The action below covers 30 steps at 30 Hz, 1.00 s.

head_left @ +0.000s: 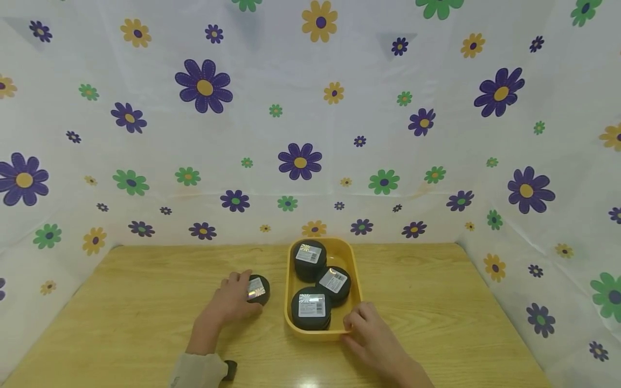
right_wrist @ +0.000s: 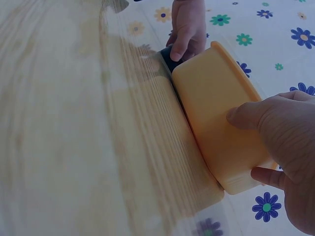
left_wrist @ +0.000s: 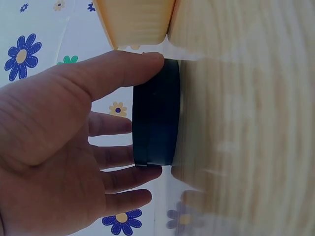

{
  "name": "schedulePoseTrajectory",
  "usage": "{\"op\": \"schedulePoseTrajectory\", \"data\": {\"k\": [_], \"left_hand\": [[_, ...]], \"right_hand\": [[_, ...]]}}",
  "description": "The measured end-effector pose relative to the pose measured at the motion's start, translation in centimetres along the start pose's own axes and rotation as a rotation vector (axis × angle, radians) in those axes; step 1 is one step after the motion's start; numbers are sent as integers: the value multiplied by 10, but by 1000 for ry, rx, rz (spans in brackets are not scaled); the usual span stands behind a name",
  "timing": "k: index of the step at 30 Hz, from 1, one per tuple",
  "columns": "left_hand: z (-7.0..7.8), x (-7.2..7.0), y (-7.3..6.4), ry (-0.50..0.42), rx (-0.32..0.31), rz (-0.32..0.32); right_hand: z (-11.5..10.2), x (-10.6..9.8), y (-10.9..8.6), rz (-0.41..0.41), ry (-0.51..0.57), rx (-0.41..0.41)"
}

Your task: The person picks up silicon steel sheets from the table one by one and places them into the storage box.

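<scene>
My left hand (head_left: 233, 299) holds a flat, round black container (head_left: 259, 289) with a white and silver label on top. The thumb and fingertips lie on opposite sides of its rim in the left wrist view, and it rests on the table left of a yellow bin (head_left: 359, 280). My right hand (head_left: 375, 339) grips the near right corner of that bin, the thumb against the outer wall in the right wrist view. Inside the bin are similar black containers: one group at the far left (head_left: 310, 261), one in the middle (head_left: 333, 285), and one at the near left (head_left: 310, 310).
The wooden table (head_left: 436, 302) runs up to a white cloth with printed flowers (head_left: 301, 161) at the back and sides. Near my left wrist, a small dark object (head_left: 230, 370) shows beside the sleeve (head_left: 199, 371).
</scene>
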<state>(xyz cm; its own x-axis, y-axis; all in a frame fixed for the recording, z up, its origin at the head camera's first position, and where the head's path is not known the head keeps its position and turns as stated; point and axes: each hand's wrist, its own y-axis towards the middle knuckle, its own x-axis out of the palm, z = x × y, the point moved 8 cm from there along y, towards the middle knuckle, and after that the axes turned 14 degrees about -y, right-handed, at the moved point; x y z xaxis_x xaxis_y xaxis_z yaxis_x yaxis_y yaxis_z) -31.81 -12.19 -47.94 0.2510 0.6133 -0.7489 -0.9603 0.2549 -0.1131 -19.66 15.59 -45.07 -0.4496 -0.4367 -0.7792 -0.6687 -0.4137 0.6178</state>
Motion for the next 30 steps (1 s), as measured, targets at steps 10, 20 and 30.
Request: {"op": "schedulePoseTrajectory", "data": {"k": [10, 20, 30], "left_hand": [[5, 3, -7, -2, 3, -6], [11, 0, -7, -37, 13, -19], [14, 0, -6, -103, 1, -35]], "right_hand": [[-1, 1, -2, -4, -2, -8], [2, 1, -1, -23, 11, 28], [3, 3, -2, -13, 18, 25]]}}
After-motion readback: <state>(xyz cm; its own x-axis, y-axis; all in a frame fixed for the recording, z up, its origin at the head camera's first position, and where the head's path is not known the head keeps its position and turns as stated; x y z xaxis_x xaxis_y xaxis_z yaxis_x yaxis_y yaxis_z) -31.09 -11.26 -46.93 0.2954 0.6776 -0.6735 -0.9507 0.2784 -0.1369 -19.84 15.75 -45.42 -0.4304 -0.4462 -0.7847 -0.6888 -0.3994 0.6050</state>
